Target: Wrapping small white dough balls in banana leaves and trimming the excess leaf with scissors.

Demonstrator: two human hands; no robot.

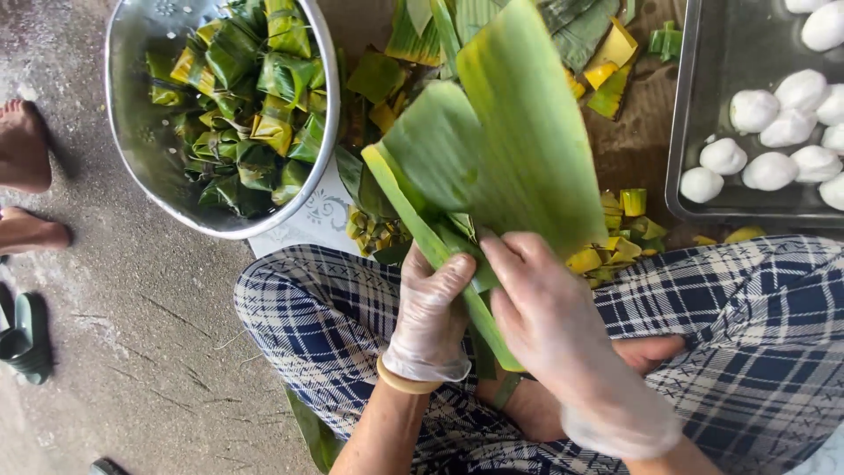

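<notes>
Both hands gloved in thin clear plastic, working over the lap. Left hand (pixel 431 308) closed on the lower end of a stack of banana leaves (pixel 505 149), fingers curled round the leaf edge from the left, thumb side hidden. Right hand (pixel 549 321) lies over the same lower end from the right, fingers pressed flat on the leaf face, grip closed on the leaves. The leaves start inside both grips and fan up and away from the hands, tilted toward the upper right, broad green faces toward the camera, a pale midrib strip running down between the hands.

Tan bracelet (pixel 406 383) on the left wrist. Lap covered by blue-and-white plaid cloth (pixel 325 325).

Upper left: metal colander bowl (pixel 132 132) on the floor, full of small folded leaf parcels (pixel 255 97). It sits well left of the hands. Behind the held leaves, loose leaf scraps (pixel 615 237), green and yellow, just above the right hand. Upper right: metal tray (pixel 694 105) with white dough balls (pixel 774 132), well apart from the hands.

Left edge: another person's bare feet (pixel 22 149) and a dark green sandal (pixel 26 339) on the concrete floor (pixel 158 334).
</notes>
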